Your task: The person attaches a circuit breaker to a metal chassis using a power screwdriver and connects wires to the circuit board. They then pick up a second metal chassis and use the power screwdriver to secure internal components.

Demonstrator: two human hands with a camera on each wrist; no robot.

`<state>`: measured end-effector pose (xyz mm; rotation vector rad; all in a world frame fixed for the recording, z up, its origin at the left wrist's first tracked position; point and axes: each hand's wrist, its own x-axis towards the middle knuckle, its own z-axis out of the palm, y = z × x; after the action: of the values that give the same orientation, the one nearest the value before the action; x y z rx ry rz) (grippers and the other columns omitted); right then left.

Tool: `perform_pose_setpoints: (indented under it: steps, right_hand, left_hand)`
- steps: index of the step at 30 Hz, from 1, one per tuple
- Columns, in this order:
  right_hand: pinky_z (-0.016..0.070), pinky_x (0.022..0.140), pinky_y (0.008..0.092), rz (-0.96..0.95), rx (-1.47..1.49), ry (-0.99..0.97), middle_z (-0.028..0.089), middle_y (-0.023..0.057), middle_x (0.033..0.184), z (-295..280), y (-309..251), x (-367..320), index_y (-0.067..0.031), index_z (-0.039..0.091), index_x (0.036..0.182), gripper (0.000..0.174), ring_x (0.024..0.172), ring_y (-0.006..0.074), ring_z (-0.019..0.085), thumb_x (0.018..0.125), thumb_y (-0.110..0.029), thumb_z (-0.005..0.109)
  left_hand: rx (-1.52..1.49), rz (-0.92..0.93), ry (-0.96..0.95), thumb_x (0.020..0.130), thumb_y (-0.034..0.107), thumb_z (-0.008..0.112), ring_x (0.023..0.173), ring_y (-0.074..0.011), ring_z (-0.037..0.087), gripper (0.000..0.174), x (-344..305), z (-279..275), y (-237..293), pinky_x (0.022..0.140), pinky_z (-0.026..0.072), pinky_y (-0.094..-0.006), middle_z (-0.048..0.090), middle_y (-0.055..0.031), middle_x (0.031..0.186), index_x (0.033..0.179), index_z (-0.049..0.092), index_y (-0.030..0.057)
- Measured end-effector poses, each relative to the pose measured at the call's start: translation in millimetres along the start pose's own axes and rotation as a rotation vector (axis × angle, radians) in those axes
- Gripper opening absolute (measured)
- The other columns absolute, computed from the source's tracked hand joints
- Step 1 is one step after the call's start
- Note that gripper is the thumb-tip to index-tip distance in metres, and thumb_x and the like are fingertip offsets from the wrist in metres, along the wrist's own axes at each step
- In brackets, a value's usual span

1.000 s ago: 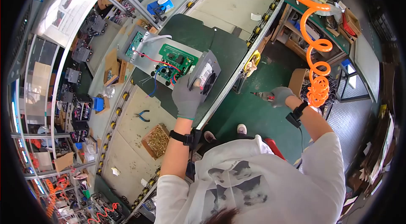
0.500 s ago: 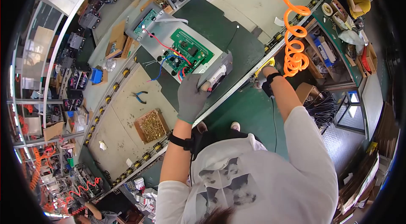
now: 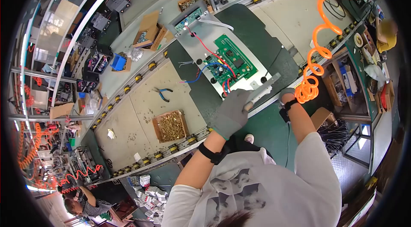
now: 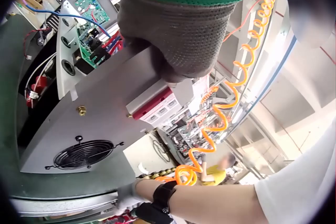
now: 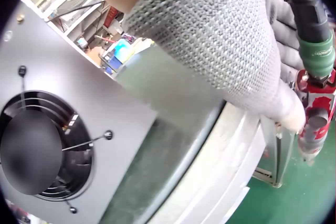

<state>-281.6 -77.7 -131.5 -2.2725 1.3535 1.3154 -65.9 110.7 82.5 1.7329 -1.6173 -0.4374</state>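
Note:
My gloved left hand (image 3: 231, 113) grips the upper edge of a grey metal panel (image 4: 100, 113) with a round fan guard (image 4: 84, 153) in it. The panel stands up at the near end of a metal base plate (image 3: 197, 49), which carries a green circuit board (image 3: 233, 60) with red and blue wires. In the left wrist view a red-edged labelled part (image 4: 155, 106) shows below the fingers. At the rail my gloved right hand (image 5: 226, 40) has its thumb against a red air tool (image 5: 317, 100), its fingers passing behind the tool's green collar (image 5: 317, 56).
A coiled orange hose (image 3: 319, 51) hangs near my right wrist. On the conveyor lie blue-handled pliers (image 3: 164, 94) and a box of brass screws (image 3: 171, 126). The metal rail (image 3: 269, 102) borders the near side. A dark green board (image 3: 257, 25) lies under the base plate.
My right hand has come in from the right, over the floor, to the rail. The panel in my left hand has turned and shows edge-on from above. The head view has shifted.

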Motion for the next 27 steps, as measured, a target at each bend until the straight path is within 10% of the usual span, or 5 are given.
perform_pose_setpoints:
  steps: [5,8,15,23,27]
  right_hand:
    - [0.0512,0.072,0.0348,0.115,0.648,0.679,0.068,0.0107,0.100,-13,-23,-79,-0.0072,0.065,0.106,0.030,0.087,0.0237,0.066,0.087,-0.029,0.055]
    - [0.0488,0.071,0.0346,0.097,1.745,0.626,0.066,0.0071,0.093,-32,-29,-102,-0.0061,0.063,0.108,0.035,0.085,0.0190,0.063,0.090,-0.034,0.053]
    - [0.0435,0.086,0.0293,-0.587,2.423,0.216,0.060,0.0116,0.117,-101,-3,-82,0.0007,0.049,0.127,0.047,0.103,0.0221,0.058,0.094,-0.032,0.049]
    - [0.0418,0.088,0.0278,-0.727,1.584,0.424,0.058,0.0067,0.119,-184,-5,-138,-0.0016,0.050,0.130,0.043,0.102,0.0156,0.054,0.096,-0.028,0.046]
    - [0.0442,0.083,0.0299,-0.835,1.089,0.456,0.063,0.0084,0.098,-218,-19,-194,-0.0027,0.060,0.116,0.030,0.090,0.0155,0.057,0.094,-0.018,0.048]
  left_hand:
    - [-0.068,0.045,-0.119,0.081,0.010,0.057,0.094,-0.0345,0.052,0.042,-2,-7,-3,0.079,0.0446,-0.0434,0.053,-0.0158,0.101,0.121,0.050,0.0047]
    - [-0.099,0.082,-0.151,0.079,0.004,0.057,0.090,-0.0355,0.051,0.044,1,-10,-5,0.076,0.0430,-0.0441,0.051,-0.0176,0.095,0.123,0.047,0.0047]
    - [-0.029,0.097,-0.283,0.073,-0.001,0.056,0.092,-0.0343,0.052,0.054,5,-7,-11,0.081,0.0439,-0.0420,0.050,-0.0177,0.099,0.125,0.044,0.0017]
    - [-0.624,-0.067,-0.427,0.083,0.008,0.059,0.079,-0.0195,0.059,0.042,22,-60,-7,0.071,0.0483,-0.0333,0.060,-0.0118,0.090,0.124,0.050,0.0021]
    - [-0.635,-0.185,0.005,0.085,0.009,0.062,0.075,-0.0102,0.058,0.036,42,-52,-34,0.068,0.0487,-0.0249,0.064,-0.0069,0.088,0.120,0.055,0.0031]
